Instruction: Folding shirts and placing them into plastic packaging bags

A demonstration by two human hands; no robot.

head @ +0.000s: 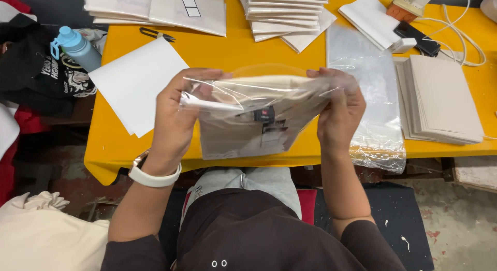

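I hold a clear plastic bag (259, 108) with a folded beige garment inside it, lifted above the front edge of the yellow table (222, 56). My left hand (173, 118) grips the bag's left end, a white watch on that wrist. My right hand (339, 113) grips the right end, fingers curled over the top. A small dark tag shows through the plastic near the bag's middle.
A white sheet (137, 84) lies at the left, a stack of clear bags (370, 95) at the right, and a pile of grey cards (440, 97) beyond that. Folded stacks (284, 12) sit at the back. A blue bottle (77, 47) stands off the table's left.
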